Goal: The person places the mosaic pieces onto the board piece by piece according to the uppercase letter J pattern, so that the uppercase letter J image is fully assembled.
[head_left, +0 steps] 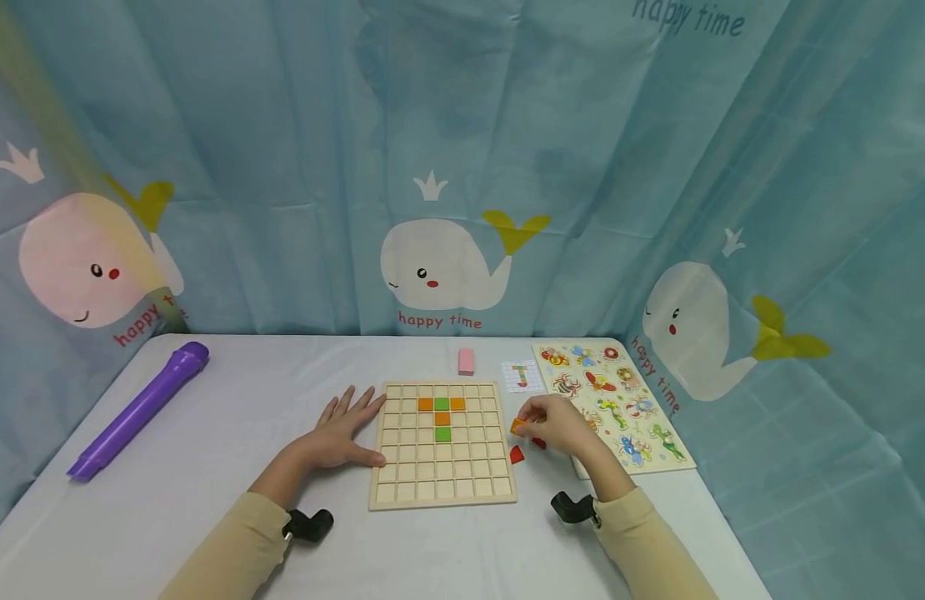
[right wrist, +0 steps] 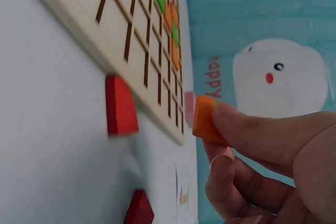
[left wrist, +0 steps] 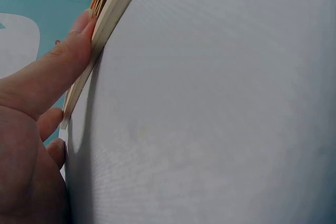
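Observation:
A wooden grid board [head_left: 410, 492] lies on the white table, with orange and green square tiles [head_left: 442, 419] set in a T shape in its upper cells. Along the board's left edge rests my left hand [head_left: 335, 437], fingers spread and thumb touching the frame. Just right of the board, my right hand [head_left: 558, 423] pinches an orange tile [right wrist: 206, 118] between thumb and fingers. Below that hand lie two red pieces; one red piece [right wrist: 122, 106] sits close to the board's edge, the other red piece [right wrist: 139, 209] farther from it.
A small card [head_left: 511, 385] with a coloured pattern lies behind my right hand, beside a wooden insect picture board [head_left: 657, 458]. Behind the grid board is a pink block [head_left: 466, 362]. A purple tube-like object [head_left: 140, 408] lies at the left. Whale-printed curtains enclose the table.

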`<state>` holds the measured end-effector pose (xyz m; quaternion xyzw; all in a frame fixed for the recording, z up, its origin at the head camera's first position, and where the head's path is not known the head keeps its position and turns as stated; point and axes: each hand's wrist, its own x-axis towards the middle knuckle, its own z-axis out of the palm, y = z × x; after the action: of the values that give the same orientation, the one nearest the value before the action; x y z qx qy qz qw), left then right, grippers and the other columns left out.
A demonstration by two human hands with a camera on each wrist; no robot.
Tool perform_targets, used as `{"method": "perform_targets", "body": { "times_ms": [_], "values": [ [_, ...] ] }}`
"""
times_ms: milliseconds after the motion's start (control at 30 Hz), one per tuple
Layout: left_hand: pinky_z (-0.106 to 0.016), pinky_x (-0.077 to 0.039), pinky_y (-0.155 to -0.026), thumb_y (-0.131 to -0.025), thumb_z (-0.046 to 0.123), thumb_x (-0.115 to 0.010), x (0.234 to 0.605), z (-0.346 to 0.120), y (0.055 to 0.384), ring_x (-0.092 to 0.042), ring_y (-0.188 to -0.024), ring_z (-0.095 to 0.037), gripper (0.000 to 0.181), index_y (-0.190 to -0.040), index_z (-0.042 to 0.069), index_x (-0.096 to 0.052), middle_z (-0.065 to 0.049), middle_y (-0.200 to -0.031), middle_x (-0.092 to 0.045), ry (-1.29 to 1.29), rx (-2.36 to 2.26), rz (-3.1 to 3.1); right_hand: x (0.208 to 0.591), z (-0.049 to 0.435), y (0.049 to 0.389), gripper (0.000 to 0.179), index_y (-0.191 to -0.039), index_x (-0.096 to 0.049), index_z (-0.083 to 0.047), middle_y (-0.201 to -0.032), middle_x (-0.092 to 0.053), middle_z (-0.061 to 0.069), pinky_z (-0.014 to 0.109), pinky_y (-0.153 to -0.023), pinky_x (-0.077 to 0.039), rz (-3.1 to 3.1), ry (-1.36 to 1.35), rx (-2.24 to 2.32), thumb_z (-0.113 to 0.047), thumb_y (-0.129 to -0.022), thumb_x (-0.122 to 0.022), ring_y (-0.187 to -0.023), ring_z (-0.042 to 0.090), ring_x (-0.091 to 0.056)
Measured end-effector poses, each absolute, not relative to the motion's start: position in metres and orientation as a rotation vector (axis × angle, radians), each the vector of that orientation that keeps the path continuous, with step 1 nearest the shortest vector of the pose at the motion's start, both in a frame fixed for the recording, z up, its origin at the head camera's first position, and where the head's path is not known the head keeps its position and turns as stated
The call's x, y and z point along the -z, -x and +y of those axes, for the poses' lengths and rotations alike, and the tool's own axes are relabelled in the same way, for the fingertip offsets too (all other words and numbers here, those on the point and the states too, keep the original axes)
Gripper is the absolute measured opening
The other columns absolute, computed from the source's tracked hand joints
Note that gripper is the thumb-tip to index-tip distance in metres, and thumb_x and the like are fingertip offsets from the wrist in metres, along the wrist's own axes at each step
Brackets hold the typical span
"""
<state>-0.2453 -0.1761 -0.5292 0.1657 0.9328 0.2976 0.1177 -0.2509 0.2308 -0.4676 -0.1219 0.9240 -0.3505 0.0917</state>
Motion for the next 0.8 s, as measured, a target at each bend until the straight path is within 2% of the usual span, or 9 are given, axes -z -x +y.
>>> {"method": "perform_targets", "body": {
  "times_ms": [267, 367, 800],
  "values": [
    [-0.062, 0.009, -0.122, -0.070, 0.063, -0.083, 0.526, -0.177, 0.244, 0.011, -0.155, -0.043, 0.119, -0.162, 0.015, -0.024, -0.017, -0.170, -0.010, -0.499, -0.875, 2.724, 0.467, 0.205, 0.252, 0.005, -0.092, -0.077, -0.018, -0.090, -0.070, -0.005, 0.029, -0.059, -0.050, 2.763, 0.405, 1.031, -0.020, -0.094, -0.073, -0.070, 0.015, -0.058],
    [-0.062, 0.009, -0.122, -0.070, 0.063, -0.083, 0.525, -0.177, 0.243, 0.010, -0.155, -0.045, 0.119, -0.162, 0.014, -0.025, -0.018, -0.169, -0.010, -0.501, -0.873, 2.727, 0.470, 0.194, 0.254, 0.005, -0.092, -0.077, -0.019, -0.090, -0.071, -0.006, 0.029, -0.062, -0.051, 2.758, 0.444, 1.039, -0.021, -0.094, -0.073, -0.073, 0.014, -0.058],
    [-0.064, 0.008, -0.121, -0.073, 0.057, -0.084, 0.525, -0.176, 0.241, 0.010, -0.154, -0.046, 0.116, -0.162, 0.013, -0.024, -0.021, -0.169, -0.010, -0.533, -0.897, 2.720, 0.485, 0.158, 0.249, 0.005, -0.090, -0.077, -0.023, -0.084, -0.069, -0.010, 0.027, -0.063, -0.051, 2.725, 0.554, 1.055, -0.026, -0.093, -0.075, -0.072, 0.011, -0.058]
  ]
}}
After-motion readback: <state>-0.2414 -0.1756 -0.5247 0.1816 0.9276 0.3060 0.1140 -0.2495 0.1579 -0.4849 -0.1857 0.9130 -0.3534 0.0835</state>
